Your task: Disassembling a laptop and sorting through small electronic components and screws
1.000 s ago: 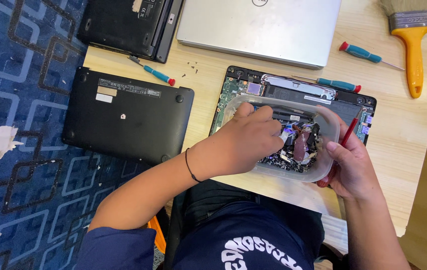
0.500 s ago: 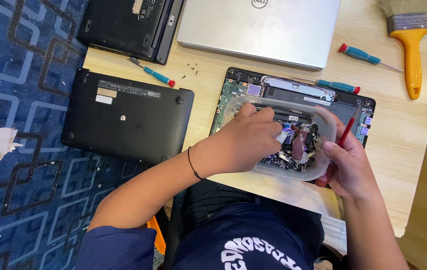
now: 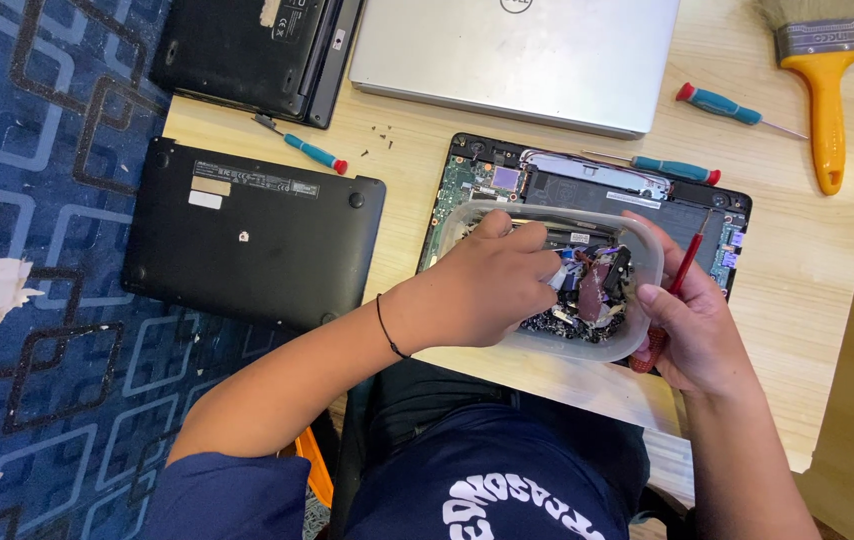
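A clear plastic container [image 3: 555, 215] with several small parts and screws in it is held over an opened laptop base [image 3: 487, 175] with its circuit board showing. My left hand [image 3: 487, 285] reaches into the container, fingers bent down among the small parts; what they pinch is hidden. My right hand [image 3: 692, 330] grips the container's right rim and also holds a red-handled screwdriver [image 3: 675, 290] upright against it.
A black laptop bottom cover [image 3: 247, 235] lies to the left. A silver closed laptop [image 3: 527, 55] and a black laptop [image 3: 247, 50] lie at the back. Three teal screwdrivers [image 3: 312, 152], [image 3: 717, 103], [image 3: 677, 168] and a yellow-handled brush [image 3: 827, 90] rest on the wooden table. Blue patterned carpet is at left.
My left hand's fingers have shifted slightly inside the container. The right hand and the container have stayed almost where they were.
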